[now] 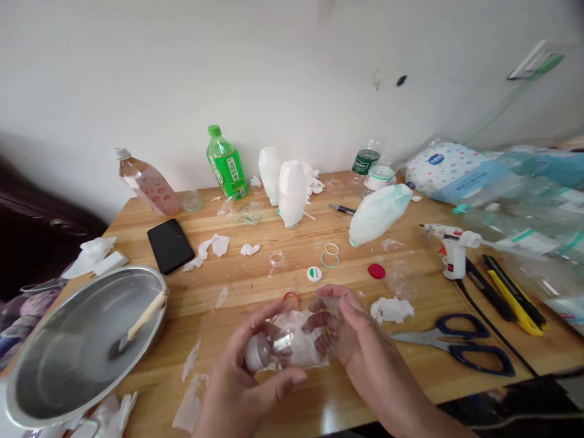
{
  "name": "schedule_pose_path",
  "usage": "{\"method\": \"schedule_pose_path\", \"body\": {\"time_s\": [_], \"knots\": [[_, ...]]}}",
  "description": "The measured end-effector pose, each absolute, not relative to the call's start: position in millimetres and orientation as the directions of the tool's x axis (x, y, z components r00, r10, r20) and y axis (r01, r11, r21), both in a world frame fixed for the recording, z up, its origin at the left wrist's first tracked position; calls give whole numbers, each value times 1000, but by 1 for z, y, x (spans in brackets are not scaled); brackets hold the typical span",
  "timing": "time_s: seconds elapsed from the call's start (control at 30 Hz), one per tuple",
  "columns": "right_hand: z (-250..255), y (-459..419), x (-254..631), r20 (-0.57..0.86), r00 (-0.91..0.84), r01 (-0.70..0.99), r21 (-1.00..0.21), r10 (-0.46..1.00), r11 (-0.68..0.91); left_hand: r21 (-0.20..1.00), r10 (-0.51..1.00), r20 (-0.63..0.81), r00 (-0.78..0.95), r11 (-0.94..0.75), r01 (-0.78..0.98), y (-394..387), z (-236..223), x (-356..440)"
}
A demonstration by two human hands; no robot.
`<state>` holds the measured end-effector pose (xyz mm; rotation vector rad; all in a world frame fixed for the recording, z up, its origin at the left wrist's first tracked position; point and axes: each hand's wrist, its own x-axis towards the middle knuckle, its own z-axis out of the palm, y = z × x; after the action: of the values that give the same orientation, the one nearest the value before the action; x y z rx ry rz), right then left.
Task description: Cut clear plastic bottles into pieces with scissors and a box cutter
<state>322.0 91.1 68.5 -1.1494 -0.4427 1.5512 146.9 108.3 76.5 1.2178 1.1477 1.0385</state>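
Note:
A clear plastic bottle (294, 344) with a whitish cap lies sideways between my hands, low over the table. My left hand (249, 359) is wrapped round its capped end. At the other end, the fingers of my right hand (353, 331) close on the clear plastic, and some show through it. White material shows in or behind the bottle, and I cannot tell which. Just beyond my hands are a red ring (291, 298), a white cap (314, 274) with a green mark and a red cap (376, 271). Scissors (451, 340) with dark blue handles lie beside my right hand.
A metal basin (27, 371) holding a brush (143, 316) stands at left, near a black phone (170, 245). White-covered forms (292, 191), a green bottle (227, 164) and a pink bottle (150, 185) stand behind. A glue gun (454, 249) and yellow cutter (515, 304) lie right.

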Motion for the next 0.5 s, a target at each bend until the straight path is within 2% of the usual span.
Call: {"method": "schedule_pose_path", "body": {"time_s": [0.07, 0.17, 0.27, 0.37, 0.5], "knots": [[69, 91, 323, -429, 75, -534, -780, 900, -327, 987, 979, -158, 130, 162, -21, 110, 74, 142], [75, 88, 326, -379, 82, -415, -854, 922, -314, 980, 975, -194, 110, 188, 67, 113, 71, 138], [80, 83, 331, -270, 26, -137, -955, 963, -264, 966, 976, -217, 35, 209, 153, 114, 70, 139], [82, 80, 336, -227, -55, 90, -971, 972, -222, 959, 970, -243, -12, 243, 146, 114, 71, 141], [85, 79, 337, -255, -42, 151, -957, 966, -246, 960, 968, -246, -38, 249, 130, 115, 71, 143]]}}
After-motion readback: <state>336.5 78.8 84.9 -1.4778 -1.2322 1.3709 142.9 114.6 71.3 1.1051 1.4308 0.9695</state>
